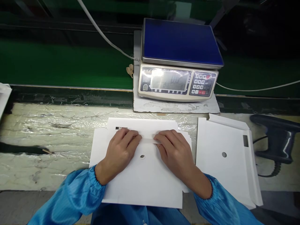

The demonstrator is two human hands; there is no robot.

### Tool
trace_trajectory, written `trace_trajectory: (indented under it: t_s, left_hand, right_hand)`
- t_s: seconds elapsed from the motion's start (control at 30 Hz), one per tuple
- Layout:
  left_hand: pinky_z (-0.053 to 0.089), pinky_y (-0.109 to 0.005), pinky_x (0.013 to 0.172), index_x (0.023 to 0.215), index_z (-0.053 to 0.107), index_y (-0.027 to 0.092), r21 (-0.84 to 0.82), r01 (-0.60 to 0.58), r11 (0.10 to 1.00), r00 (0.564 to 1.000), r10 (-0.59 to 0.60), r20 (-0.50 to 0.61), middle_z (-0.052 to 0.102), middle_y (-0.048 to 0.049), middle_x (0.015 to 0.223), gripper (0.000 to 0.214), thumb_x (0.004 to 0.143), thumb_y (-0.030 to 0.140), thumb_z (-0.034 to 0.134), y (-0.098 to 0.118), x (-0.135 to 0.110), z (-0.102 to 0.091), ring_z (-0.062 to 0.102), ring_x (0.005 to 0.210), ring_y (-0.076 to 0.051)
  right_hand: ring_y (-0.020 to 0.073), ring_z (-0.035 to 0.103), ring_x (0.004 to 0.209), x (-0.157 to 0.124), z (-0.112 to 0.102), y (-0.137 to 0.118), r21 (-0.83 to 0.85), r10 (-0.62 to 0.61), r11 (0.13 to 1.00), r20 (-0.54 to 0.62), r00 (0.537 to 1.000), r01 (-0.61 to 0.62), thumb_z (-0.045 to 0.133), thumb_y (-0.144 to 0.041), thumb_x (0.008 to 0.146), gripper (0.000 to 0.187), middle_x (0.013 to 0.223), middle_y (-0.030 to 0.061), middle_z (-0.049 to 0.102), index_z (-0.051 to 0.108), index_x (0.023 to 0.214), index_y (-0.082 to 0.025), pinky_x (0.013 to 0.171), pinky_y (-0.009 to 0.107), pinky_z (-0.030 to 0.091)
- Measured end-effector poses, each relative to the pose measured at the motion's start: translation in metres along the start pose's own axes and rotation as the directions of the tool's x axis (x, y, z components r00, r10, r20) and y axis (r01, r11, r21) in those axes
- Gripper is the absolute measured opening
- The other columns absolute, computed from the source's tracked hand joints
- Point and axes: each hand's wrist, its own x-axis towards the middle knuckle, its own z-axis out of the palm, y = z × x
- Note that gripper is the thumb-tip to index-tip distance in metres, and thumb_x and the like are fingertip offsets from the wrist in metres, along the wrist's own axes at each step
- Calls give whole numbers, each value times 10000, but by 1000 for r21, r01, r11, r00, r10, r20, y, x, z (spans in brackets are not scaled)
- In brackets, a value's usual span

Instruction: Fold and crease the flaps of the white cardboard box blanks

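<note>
1. Your white card blank point(140, 182) lies flat on the foil-covered bench point(58, 131), directly in front of you.
2. Your left hand point(119, 153) and right hand point(175, 153) rest on it, fingers curved toward a narrow white strip point(147, 140) between them; you cannot tell whether they grip it.
3. A second blank point(225, 162) lies just to your right.
4. A digital weighing scale point(178, 81) stands beyond.

The left hand point(119, 153) and the right hand point(175, 153) are pressed palm-down on a white card blank point(145, 184), with a narrow folded strip point(147, 140) held between them above a punched round hole point(142, 156). A second blank point(222, 175) is laid at 3 o'clock, a digital weighing scale point(180, 43) is placed at 12 o'clock, and a dark handheld scanner point(278, 137) is seen at 2 o'clock.
</note>
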Motion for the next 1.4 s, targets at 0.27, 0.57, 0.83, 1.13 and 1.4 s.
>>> trace_trajectory:
  t_s: [0.27,0.57,0.83,1.13,1.4]
  left_hand:
    - [538,-398,765,1124,721,103,69,-1,998,999,-2,50,750,-102,1041,172,993,23,645,0,2,1,580,914,-249]
    - [518,-398,739,1105,705,68,164,-72,984,997,67,32,736,-126,1016,160,977,3,634,2,5,1,590,911,-266]
    - [501,-401,701,1074,725,119,204,9,979,997,-25,74,700,-91,983,132,996,54,640,5,9,5,542,894,-252]
    - [662,-503,796,880,804,161,169,107,980,966,-142,214,535,-195,1488,220,1011,176,627,-7,29,-2,434,1293,-431]
    - [636,-556,978,945,822,132,150,222,964,755,-267,599,476,-152,1669,261,1051,260,621,-15,60,-15,368,1502,-467]
  right_hand:
    - [203,570,862,0,9,-1,-64,20,998,-38,999,-23,700,-76,986,86,948,67,712,706,1037,-145,719,374,411]
    - [222,568,864,-2,10,1,-120,-60,991,-71,996,52,701,-19,943,195,960,88,720,656,1078,-152,736,375,419]
    - [214,533,821,2,15,-3,-195,-52,980,-74,996,36,701,-53,968,131,900,65,697,658,1007,-170,728,365,383]
    - [236,546,875,17,7,9,-147,-6,989,137,991,27,658,-72,936,117,891,58,655,706,895,-171,750,401,347]
    - [311,580,1132,51,-13,9,-187,305,952,601,739,-241,595,-262,1063,195,1096,93,670,770,1011,-193,821,426,385]
